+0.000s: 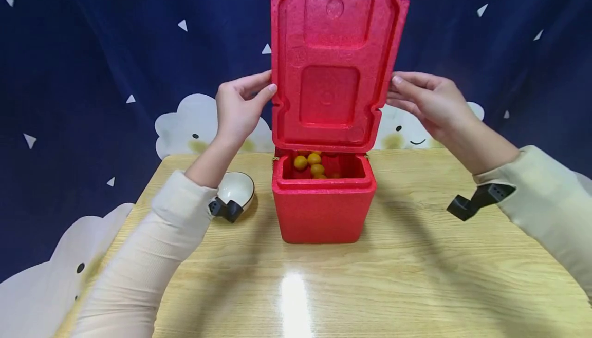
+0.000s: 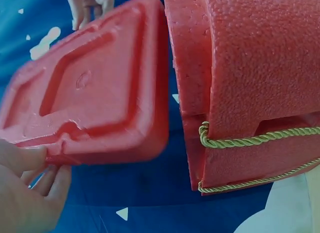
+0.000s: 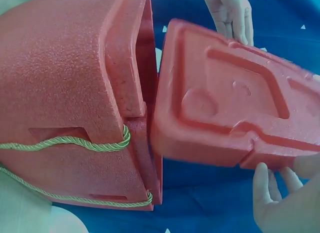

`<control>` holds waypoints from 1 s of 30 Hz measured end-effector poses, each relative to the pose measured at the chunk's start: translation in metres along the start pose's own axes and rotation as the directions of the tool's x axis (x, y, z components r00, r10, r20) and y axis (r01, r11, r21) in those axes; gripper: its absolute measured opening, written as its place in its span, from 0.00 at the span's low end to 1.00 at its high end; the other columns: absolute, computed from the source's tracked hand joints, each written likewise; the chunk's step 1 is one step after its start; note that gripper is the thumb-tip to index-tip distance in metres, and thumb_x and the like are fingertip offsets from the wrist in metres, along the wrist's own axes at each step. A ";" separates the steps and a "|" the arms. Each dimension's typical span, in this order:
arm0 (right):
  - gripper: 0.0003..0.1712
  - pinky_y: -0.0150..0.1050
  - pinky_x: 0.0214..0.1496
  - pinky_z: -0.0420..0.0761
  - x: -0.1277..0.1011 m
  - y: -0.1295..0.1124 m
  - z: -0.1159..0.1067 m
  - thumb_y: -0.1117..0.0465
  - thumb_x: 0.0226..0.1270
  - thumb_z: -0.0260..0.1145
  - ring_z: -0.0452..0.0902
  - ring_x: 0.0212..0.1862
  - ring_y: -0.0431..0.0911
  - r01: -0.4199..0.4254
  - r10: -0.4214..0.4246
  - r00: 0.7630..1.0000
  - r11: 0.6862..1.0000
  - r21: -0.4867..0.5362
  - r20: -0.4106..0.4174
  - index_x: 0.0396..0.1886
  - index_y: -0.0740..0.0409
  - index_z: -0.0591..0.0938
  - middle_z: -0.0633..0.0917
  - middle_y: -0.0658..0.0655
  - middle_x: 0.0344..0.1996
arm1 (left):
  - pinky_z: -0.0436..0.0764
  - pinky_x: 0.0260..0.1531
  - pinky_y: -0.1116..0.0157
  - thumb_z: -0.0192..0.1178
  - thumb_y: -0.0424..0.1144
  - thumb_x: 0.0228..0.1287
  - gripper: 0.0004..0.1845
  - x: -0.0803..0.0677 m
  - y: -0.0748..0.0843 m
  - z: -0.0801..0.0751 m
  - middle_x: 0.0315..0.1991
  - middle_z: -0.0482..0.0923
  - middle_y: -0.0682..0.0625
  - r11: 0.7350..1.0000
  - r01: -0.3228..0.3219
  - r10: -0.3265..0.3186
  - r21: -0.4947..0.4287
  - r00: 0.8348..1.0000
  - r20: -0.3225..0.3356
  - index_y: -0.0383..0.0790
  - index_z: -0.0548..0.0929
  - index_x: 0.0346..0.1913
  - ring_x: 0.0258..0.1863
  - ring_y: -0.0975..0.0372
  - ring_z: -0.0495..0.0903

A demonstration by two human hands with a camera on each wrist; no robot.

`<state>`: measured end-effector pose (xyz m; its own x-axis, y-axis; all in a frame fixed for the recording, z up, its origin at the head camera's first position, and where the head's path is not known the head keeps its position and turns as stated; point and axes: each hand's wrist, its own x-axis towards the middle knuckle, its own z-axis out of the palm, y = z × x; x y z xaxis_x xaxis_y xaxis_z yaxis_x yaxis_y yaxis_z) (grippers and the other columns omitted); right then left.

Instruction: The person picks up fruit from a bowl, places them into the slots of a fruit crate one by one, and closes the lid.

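Table: the wooden table (image 1: 416, 276) lies nearest you, with a bright glare patch on it in front of the box.

Box: the red foam box (image 1: 322, 209) stands upright on the table, straight ahead of you, its top open. In the wrist views a yellow-green cord (image 2: 250, 139) runs around its outer wall.

Fruit: at least 3 small yellow-orange fruits (image 1: 311, 163) lie inside the box, toward its back.

Bowl: a white bowl (image 1: 237, 189) sits on the table to the left of the box, apart from it and partly hidden by your left wrist.

Lid: the red foam lid (image 1: 335, 55) stands on end above the back of the box, its moulded inner face toward you, its lower edge just over the box rim.

Left hand: your left hand (image 1: 240, 104) grasps the lid's left edge low down; the thumb lies on the near face, the other fingers curl behind the edge.

Right hand: your right hand (image 1: 427, 101) holds the lid's right edge at about the same height, fingers only lightly bent, their tips on the edge; the right wrist view shows the thumb on the near side.

Backdrop: a dark blue cloth (image 1: 115, 45) with white triangles and clouds hangs behind the table.
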<state>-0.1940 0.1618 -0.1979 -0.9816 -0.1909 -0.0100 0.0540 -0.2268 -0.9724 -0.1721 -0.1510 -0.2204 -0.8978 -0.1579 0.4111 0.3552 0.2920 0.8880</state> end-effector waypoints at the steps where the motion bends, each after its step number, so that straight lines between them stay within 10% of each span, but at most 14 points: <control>1: 0.14 0.32 0.39 0.86 0.000 0.000 0.000 0.63 0.54 0.72 0.88 0.35 0.45 0.007 -0.007 1.000 1.000 0.006 -0.006 0.42 0.58 0.85 0.90 0.53 0.33 | 0.82 0.51 0.68 0.64 0.37 0.62 0.16 0.000 -0.001 0.000 0.50 0.85 0.43 1.000 -0.013 0.013 -0.010 1.000 -0.016 0.41 0.84 0.53 0.47 0.60 0.86; 9: 0.18 0.32 0.41 0.86 0.001 -0.001 0.007 0.57 0.53 0.73 0.87 0.35 0.46 0.024 -0.023 1.000 0.999 0.043 -0.013 0.43 0.59 0.87 0.90 0.55 0.33 | 0.83 0.49 0.69 0.61 0.39 0.65 0.13 0.005 -0.002 0.000 0.47 0.86 0.42 0.995 -0.046 0.037 -0.094 0.996 -0.086 0.39 0.86 0.50 0.39 0.62 0.87; 17: 0.30 0.31 0.45 0.84 -0.001 -0.006 0.011 0.48 0.54 0.70 0.86 0.45 0.43 -0.047 0.047 0.999 0.999 -0.012 0.014 0.56 0.56 0.82 0.88 0.51 0.41 | 0.80 0.55 0.67 0.49 0.51 0.72 0.24 0.004 0.005 -0.009 0.52 0.84 0.43 0.955 0.088 -0.085 -0.284 0.996 0.025 0.35 0.85 0.50 0.51 0.59 0.84; 30: 0.30 0.34 0.52 0.83 -0.003 0.007 0.002 0.54 0.64 0.63 0.81 0.54 0.47 -0.002 -0.018 0.982 0.995 0.102 0.186 0.64 0.62 0.73 0.84 0.57 0.51 | 0.73 0.65 0.64 0.38 0.51 0.75 0.29 -0.005 0.003 -0.016 0.63 0.75 0.38 0.951 0.164 -0.115 -0.262 0.974 0.194 0.31 0.75 0.62 0.63 0.55 0.76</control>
<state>-0.1900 0.1587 -0.2046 -0.9311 -0.3613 0.0507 0.0740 -0.3232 -0.9434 -0.1622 -0.1644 -0.2165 -0.9660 -0.0043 0.2586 0.2585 0.0048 0.9660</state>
